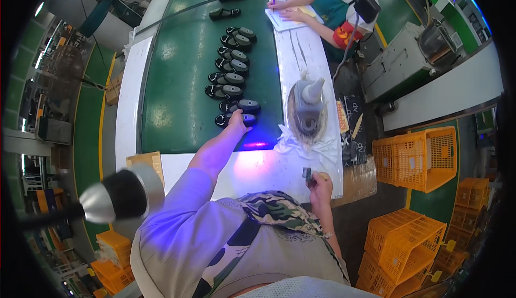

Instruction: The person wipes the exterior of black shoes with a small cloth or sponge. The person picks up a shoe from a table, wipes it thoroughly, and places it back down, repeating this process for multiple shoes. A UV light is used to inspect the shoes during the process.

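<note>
My left hand (237, 123) reaches out over the green conveyor belt (177, 99) and rests on the nearest black shoe (234, 119), its fingers closing around it. More black shoes with grey insoles (231, 77) lie in a row further along the belt. My right hand (318, 184) is held close to my chest, gripping a small grey tool (307, 175) over the white table edge (269, 171). Purple light falls on the table and my left sleeve.
A grey shoe form on a stand (308, 104) sits on white paper to the right. A person in a green apron (336, 7) writes on paper at the far end. Orange crates (422, 158) stand on the right floor. A lamp head (115, 196) juts in at left.
</note>
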`<state>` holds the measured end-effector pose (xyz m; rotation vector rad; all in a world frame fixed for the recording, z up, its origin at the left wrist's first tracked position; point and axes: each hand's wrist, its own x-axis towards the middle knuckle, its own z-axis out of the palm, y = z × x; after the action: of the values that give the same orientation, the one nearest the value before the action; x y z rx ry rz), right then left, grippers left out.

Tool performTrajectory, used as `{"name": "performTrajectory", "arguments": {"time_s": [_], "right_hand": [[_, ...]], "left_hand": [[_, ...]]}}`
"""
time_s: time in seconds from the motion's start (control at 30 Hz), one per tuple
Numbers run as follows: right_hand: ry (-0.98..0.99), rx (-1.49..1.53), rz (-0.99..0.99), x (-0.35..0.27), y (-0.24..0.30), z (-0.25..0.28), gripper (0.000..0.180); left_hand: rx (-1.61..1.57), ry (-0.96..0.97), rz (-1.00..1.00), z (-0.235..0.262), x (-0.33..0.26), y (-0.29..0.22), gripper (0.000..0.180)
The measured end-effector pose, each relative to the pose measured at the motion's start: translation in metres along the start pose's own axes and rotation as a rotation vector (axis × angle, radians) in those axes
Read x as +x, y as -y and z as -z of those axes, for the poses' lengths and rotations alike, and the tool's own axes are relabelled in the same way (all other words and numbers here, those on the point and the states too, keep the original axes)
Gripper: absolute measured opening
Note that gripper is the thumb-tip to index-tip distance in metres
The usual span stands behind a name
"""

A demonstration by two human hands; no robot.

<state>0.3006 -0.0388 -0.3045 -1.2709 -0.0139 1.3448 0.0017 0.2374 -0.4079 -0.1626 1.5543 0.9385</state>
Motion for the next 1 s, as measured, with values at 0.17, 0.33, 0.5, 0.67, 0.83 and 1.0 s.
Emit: {"name": "performTrajectory", "arguments": {"time_s": [0.17,0.33,0.5,0.67,0.83,1.0], "right_hand": [[0.014,-0.047,0.000,0.008,0.002,-0.023,0.013],[0.062,-0.038,0.046,0.013,0.012,-0.041,0.018],[0.125,-0.127,0.041,0.013,0.021,-0.056,0.015],[0.168,-0.272,0.074,0.037,0.025,-0.060,0.014],[0.429,-0.459,0.230,0.027,0.042,-0.122,0.015],[0.774,-0.517,0.310,-0.014,0.048,-0.195,0.018]], "left_hand": [[0.024,0.064,-0.028,-0.002,0.026,-0.042,0.061],[0.119,0.248,0.060,0.022,0.021,-0.050,0.047],[-0.163,0.695,-0.035,0.092,-0.002,-0.016,0.042],[-0.209,0.989,-0.335,0.125,-0.139,-0.001,0.053],[0.282,0.814,-0.785,0.153,-0.187,0.004,0.077],[1.008,0.458,-1.611,0.172,-0.226,0.018,0.073]]}}
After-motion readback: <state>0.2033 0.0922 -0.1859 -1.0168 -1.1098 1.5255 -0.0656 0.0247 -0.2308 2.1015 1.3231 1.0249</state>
